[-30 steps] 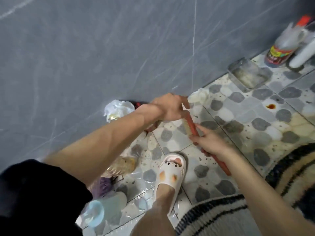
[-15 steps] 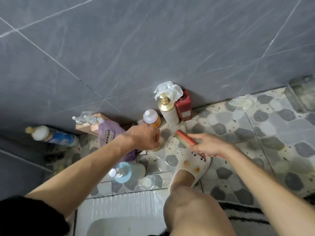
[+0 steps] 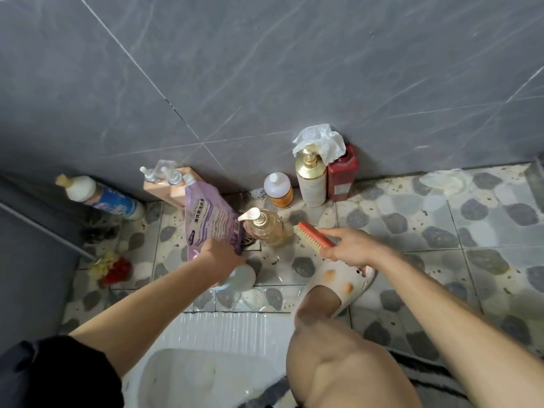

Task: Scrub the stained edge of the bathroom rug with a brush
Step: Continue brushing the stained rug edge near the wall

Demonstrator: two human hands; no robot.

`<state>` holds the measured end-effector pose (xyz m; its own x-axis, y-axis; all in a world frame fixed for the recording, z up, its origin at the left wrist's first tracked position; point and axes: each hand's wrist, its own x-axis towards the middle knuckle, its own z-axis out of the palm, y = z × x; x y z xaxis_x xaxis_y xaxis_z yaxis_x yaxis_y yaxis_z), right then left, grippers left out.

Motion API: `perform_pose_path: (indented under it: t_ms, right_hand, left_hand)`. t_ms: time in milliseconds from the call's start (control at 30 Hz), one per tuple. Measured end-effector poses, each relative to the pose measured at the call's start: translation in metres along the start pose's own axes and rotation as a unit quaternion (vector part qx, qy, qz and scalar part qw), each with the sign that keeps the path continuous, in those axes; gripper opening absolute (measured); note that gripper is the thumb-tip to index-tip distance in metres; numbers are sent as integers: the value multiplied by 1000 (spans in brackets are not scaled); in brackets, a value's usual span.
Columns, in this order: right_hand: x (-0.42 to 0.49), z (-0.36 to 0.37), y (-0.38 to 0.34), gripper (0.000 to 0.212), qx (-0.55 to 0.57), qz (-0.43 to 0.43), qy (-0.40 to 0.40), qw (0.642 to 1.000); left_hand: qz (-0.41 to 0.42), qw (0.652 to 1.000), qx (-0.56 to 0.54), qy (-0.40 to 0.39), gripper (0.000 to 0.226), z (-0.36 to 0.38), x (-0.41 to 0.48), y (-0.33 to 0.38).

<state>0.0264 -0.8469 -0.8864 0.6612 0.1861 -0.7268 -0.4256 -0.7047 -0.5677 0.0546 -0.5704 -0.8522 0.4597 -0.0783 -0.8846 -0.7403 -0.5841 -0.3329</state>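
My right hand [image 3: 350, 246] grips the handle of a red-backed scrub brush [image 3: 311, 235], bristles turned down-left, held above the pebble-pattern floor. My left hand [image 3: 219, 256] holds a purple detergent refill pouch [image 3: 207, 219] by its lower edge and lifts it upright. Only a striped corner of the bathroom rug [image 3: 424, 375] shows at the bottom right, behind my knee. Its stained edge is out of sight.
Bottles line the grey wall: an amber pump bottle [image 3: 266, 226], an orange one [image 3: 278, 189], a gold-topped pump bottle [image 3: 310, 178], a red bottle [image 3: 341, 173] under tissue. A white squat pan [image 3: 206, 375] lies below. My slippered foot [image 3: 344, 279] stands on the tiles.
My left hand has taken hold of the purple pouch and lifted it. The view has swung left along the wall, and the brush stays in my right hand.
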Motion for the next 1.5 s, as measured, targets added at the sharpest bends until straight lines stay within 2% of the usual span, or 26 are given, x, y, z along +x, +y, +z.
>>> perform_pose_path:
  t_ms: [233, 367, 467, 633, 800, 900, 1000, 1100, 1167, 1233, 1300, 1400, 1500]
  right_hand:
    - [-8, -13, 24, 62, 46, 13, 20, 999]
    - [-18, -24, 53, 64, 122, 26, 62, 990]
    - [-31, -29, 87, 64, 160, 51, 105, 980]
    - [-61, -39, 135, 60, 250, 89, 168, 949]
    - [-86, -39, 185, 44, 355, 127, 296, 878]
    - [-103, -34, 211, 43, 378, 172, 371, 830]
    - [-106, -20, 231, 36, 448, 195, 414, 768]
    - [-103, -6, 239, 36, 516, 180, 460, 700]
    - [-102, -1, 243, 36, 544, 166, 483, 666]
    - [-101, 3, 249, 36, 562, 156, 507, 635]
    - [-101, 5, 253, 39, 560, 147, 528, 622]
    - [-104, 6, 257, 39, 554, 140, 564, 596]
    - [-109, 4, 259, 32, 545, 144, 590, 577]
  left_hand:
    - [30, 999, 34, -5, 55, -23, 2, 3]
    - [56, 998, -21, 19, 38, -69, -9, 18]
    - [78, 994, -74, -4, 19, -120, -19, 39]
    - [127, 989, -72, 8, 46, -224, -4, 70]
    - [191, 966, -160, 60, 49, -319, -14, 146]
    - [239, 921, -300, 73, 50, -348, -9, 202]
    - [235, 849, -468, 67, 45, -367, 7, 239]
    - [220, 726, -650, 50, 35, -384, 24, 270]
    - [212, 647, -732, 35, 24, -394, 24, 291]
    - [212, 592, -777, 17, 12, -400, 18, 309]
    - [218, 560, -799, 1, 18, -403, 16, 317]
    - [235, 543, -806, -6, 32, -404, 16, 325]
    - [227, 517, -825, -4, 25, -403, 10, 329]
